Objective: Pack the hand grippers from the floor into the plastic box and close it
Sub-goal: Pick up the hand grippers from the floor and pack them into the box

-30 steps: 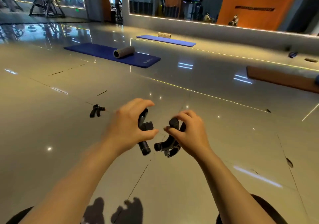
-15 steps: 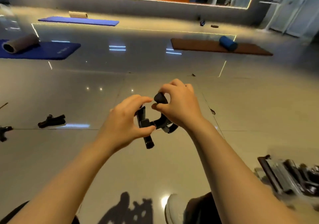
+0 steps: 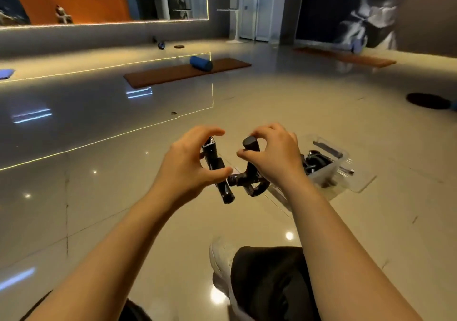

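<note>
Nearest to me, a black-trousered knee (image 3: 269, 281) and a white shoe (image 3: 221, 254) fill the bottom edge, cut off by the frame. Above them my two forearms reach forward over the glossy beige tiled floor (image 3: 99, 209). My left hand (image 3: 188, 165) curls round a black hand gripper with a straight tubular handle (image 3: 215, 165); its lower end pokes out below the palm. My right hand (image 3: 272, 152) pinches the rounded top of a second black hand gripper with a curved handle (image 3: 249, 170). The two grippers meet or overlap between the hands, and I cannot tell whether they touch. Just right of and beyond the right hand sits the clear plastic box (image 3: 329, 174), partly hidden by the wrist, lid off or folded flat; I cannot make out which. The dark shapes inside are blurred. Far beyond both hands lies a brown exercise mat (image 3: 173, 73) with a blue foam roller (image 3: 200, 63) on it.
</note>
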